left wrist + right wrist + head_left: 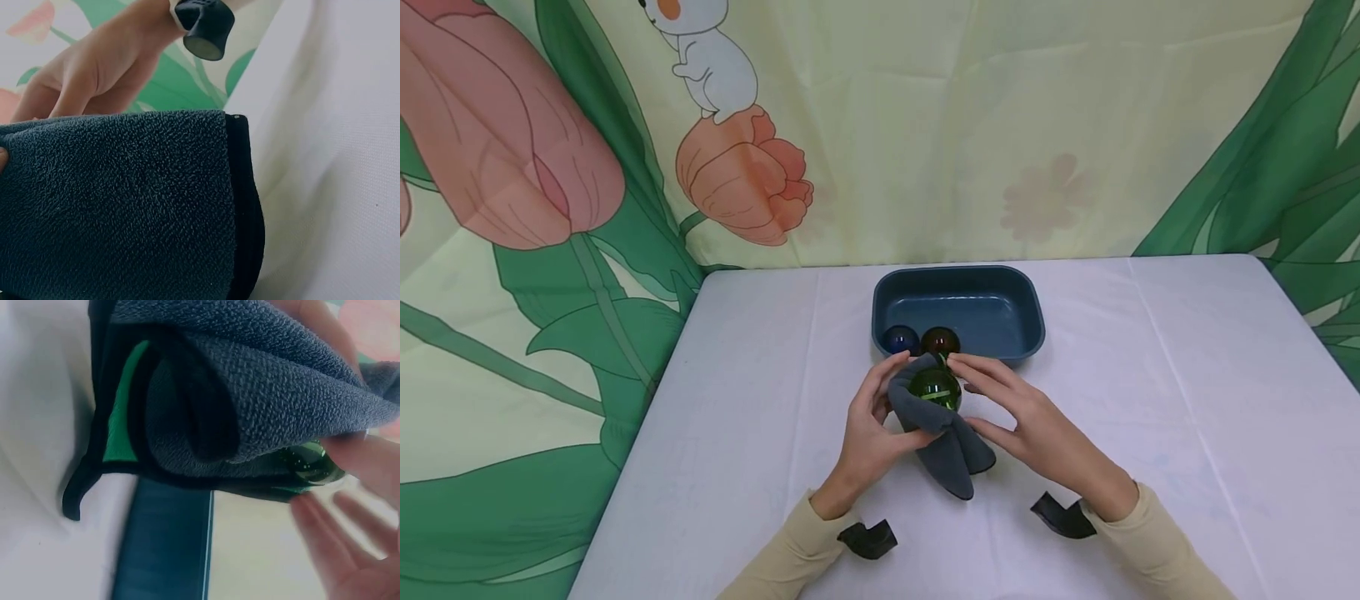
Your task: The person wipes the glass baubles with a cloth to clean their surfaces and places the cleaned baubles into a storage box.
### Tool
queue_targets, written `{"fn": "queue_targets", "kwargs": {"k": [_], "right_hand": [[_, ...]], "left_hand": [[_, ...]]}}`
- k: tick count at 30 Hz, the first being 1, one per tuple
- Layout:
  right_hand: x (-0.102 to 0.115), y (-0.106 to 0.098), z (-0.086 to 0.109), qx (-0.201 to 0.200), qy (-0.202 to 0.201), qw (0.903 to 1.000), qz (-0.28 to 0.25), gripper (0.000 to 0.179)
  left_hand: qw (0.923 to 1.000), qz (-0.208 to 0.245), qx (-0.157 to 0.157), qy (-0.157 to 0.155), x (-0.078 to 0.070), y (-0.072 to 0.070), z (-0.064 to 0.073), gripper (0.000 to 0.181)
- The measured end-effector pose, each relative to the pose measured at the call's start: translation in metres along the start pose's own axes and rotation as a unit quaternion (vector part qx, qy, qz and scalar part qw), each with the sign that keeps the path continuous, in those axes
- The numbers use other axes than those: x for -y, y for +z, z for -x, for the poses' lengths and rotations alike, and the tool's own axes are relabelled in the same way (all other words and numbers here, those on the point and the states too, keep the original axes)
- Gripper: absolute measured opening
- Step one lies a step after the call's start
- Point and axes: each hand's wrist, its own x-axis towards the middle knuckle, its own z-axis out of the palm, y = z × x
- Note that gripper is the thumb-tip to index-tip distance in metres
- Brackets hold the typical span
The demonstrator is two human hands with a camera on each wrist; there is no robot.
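A shiny green ball (936, 388) sits wrapped in a grey-blue towelling cloth (951, 454). My left hand (880, 425) holds the cloth and ball from the left, thumb in front. From the right, my right hand (1026, 417) spans the ball, its fingertips at the cloth's upper edge and its thumb low beside the ball. Up close in the right wrist view, the cloth (275, 394) has a black border, and part of the ball (315, 464) peeks out near the fingers. The cloth (125, 200) hides the ball in the left wrist view.
Just beyond the hands stands a dark blue rectangular tub (1033, 321). Inside its near left part lie a blue ball (901, 339) and a dark reddish-brown ball (941, 341). A white cloth (737, 400) covers the table; a printed curtain (917, 142) hangs behind.
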Motion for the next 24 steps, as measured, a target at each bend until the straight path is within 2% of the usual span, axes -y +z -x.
{"fn": "queue_targets", "kwargs": {"k": [3, 6, 12, 16, 19, 24], "right_hand": [[-0.0018, 0.0007, 0.0004, -0.026, -0.052, 0.9979, 0.028, 0.085], [-0.0028, 0.0029, -0.0005, -0.033, -0.081, 0.9957, 0.028, 0.085], [-0.0024, 0.0051, -0.0011, -0.029, -0.088, 0.9957, 0.009, 0.083], [-0.0023, 0.0042, -0.0017, -0.034, -0.083, 0.9960, 0.007, 0.081], [-0.0019, 0.0037, -0.0015, -0.032, -0.064, 0.9975, 0.001, 0.079], [0.0002, 0.0018, -0.0018, -0.016, 0.006, 0.9984, -0.053, 0.071]], "left_hand": [[1.0000, 0.002, 0.003, 0.002, 0.0002, 0.0001, 0.0006, 0.086], [1.0000, 0.005, 0.007, 0.000, 0.0007, 0.0009, 0.0013, 0.085], [0.9999, 0.011, 0.008, -0.007, 0.0013, 0.0023, 0.0015, 0.085], [0.9999, 0.013, 0.007, -0.008, 0.0003, 0.0035, 0.0007, 0.085], [0.9999, 0.010, 0.004, -0.004, -0.0003, 0.0046, 0.0008, 0.085], [1.0000, 0.004, -0.004, 0.007, -0.0016, 0.0067, 0.0008, 0.087]]}}
